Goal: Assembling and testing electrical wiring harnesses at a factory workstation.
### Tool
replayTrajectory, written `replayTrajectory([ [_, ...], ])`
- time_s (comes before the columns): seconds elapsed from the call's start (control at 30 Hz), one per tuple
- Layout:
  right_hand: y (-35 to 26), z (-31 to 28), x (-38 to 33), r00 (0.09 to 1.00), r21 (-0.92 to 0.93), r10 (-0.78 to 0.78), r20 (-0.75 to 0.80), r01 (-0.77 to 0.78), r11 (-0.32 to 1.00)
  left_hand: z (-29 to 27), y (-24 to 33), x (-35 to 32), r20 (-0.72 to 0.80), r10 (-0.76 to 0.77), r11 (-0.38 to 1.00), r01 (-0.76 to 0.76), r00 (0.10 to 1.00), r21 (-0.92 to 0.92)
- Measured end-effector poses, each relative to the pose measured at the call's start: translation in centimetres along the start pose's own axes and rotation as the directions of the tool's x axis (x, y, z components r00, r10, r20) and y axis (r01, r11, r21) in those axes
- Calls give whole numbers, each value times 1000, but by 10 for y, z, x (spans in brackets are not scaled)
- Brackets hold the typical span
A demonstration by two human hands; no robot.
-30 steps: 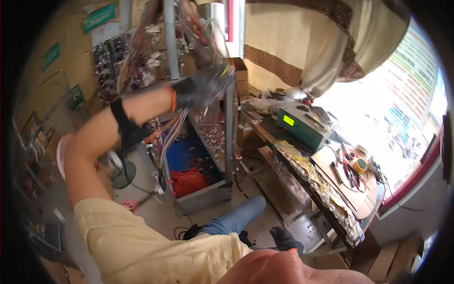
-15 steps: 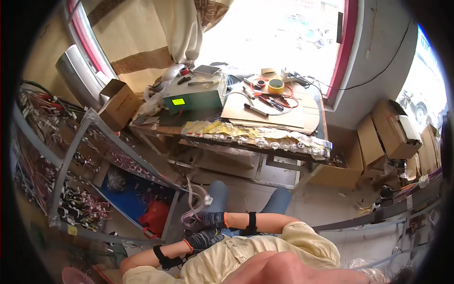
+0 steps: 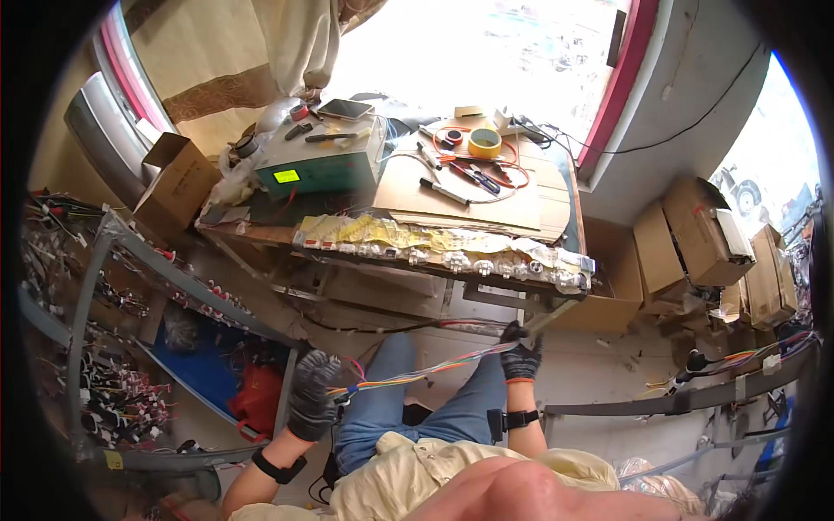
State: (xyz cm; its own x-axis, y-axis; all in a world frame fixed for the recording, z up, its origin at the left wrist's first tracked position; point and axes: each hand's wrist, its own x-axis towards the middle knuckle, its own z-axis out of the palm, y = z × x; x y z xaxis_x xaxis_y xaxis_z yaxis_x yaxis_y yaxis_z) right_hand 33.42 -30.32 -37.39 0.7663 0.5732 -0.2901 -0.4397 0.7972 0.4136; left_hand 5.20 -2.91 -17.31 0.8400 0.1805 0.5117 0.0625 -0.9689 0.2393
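A bundle of multicoloured wires stretches across above my thighs, from one hand to the other. My left hand, in a dark grey glove, is closed at the bundle's left end, where a blue band and a pink loop of wire show. At the other end, my right hand, also gloved, has its fingers closed around the wires. Behind the bundle, a thin dark and red cable runs below the table edge toward my right hand; I cannot tell whether it is held too.
Ahead stands a table with a green box-shaped device, cardboard sheets, yellow tape and pens. Metal-framed racks with wire harnesses flank me; a blue tray holds a red bag. Cardboard boxes sit right.
My hands, earlier close together at the left around a looped wire bundle, have moved apart. My right hand went far to the right, and the bundle is now stretched out. The view has shifted slightly.
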Motion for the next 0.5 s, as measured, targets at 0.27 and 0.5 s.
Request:
replayTrajectory([
  [0.27, -84, 47, -81, 782, -334, -472, 406, 608, 720, 32, -96, -33, 434, -38, 995, -7, 900, 102],
  [0.5, -53, 97, -163, 467, -410, -137, 874, 858, 308, 107, -147, -136, 773, -17, 935, -264, 634, 237],
])
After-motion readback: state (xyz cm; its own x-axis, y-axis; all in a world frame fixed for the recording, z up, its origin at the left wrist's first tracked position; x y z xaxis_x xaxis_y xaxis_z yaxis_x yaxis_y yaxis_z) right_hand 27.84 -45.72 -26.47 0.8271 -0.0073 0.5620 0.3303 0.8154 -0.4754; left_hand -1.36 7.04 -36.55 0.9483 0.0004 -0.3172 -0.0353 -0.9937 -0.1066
